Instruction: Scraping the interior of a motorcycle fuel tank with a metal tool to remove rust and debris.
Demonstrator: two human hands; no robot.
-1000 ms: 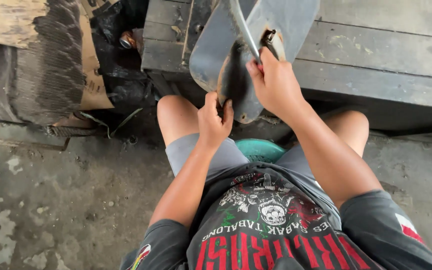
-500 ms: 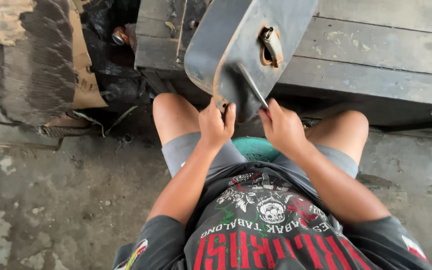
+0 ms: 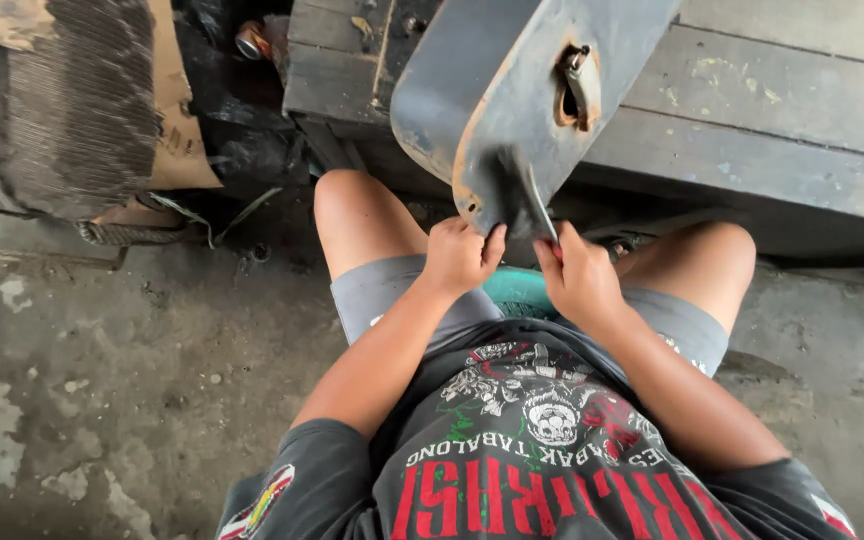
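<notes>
Rusty grey metal panel (image 3: 522, 90) sits tilted against the wooden bench (image 3: 752, 130), left hand (image 3: 460, 255) clamped on its bottom edge, right hand (image 3: 580, 280) closed around a thin metal rod (image 3: 540, 205) there, teal stool (image 3: 517, 292) between the knees.

Matt, rust-edged grey metal panel (image 3: 512, 90)
</notes>
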